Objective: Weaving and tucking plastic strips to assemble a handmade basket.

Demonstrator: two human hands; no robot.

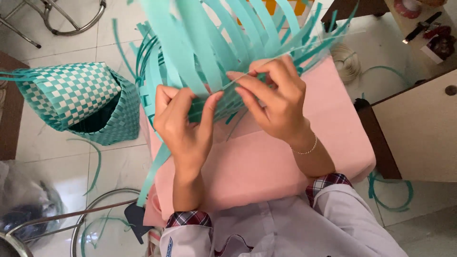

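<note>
- left hand [183,126]: fingers pinched on flat teal plastic strips [204,47], glossy, fanned upward
- right hand [276,102]: fingertips closed on a thin pale strand across the half-woven piece, over a smooth pink cushion [266,162]
- finished checkered teal-white woven basket [81,102] lies tipped on the tile floor [119,166], left

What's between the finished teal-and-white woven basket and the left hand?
In the head view, loose teal plastic strips hang between the teal-and-white checkered woven basket and the left hand, over white tiled floor and the pink cushion's edge.
</note>
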